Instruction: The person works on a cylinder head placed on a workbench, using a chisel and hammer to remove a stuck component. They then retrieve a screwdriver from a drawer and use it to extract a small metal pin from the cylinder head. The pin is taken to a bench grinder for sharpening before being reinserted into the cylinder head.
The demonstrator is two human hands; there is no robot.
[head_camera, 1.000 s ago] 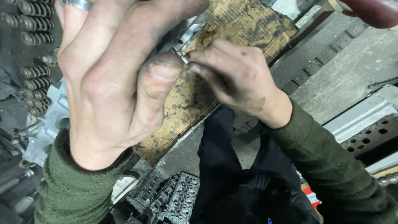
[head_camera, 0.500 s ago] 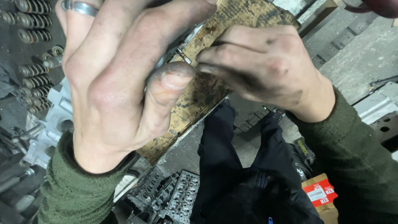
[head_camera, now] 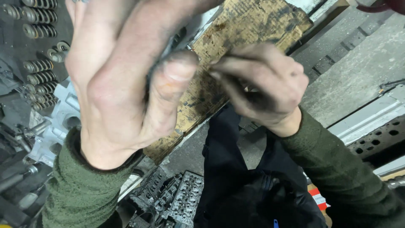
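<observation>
the grimy left hand (head_camera: 126, 80) and blurred right hand (head_camera: 261, 88) meet fingertip to fingertip, seemingly pinching some tiny part hidden between them — above the stained, worn wooden board (head_camera: 236, 50) — a fiddly fitting step, needing steady, fine pressure next.

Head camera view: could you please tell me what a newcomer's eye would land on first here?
Two grimy hands fill the middle: the left hand looms close to the lens, the right hand meets it at the fingertips, and whatever they pinch is hidden. Behind them lies a stained, worn wooden board. Rows of valve springs line the upper left, and a cylinder head sits at the bottom.
</observation>
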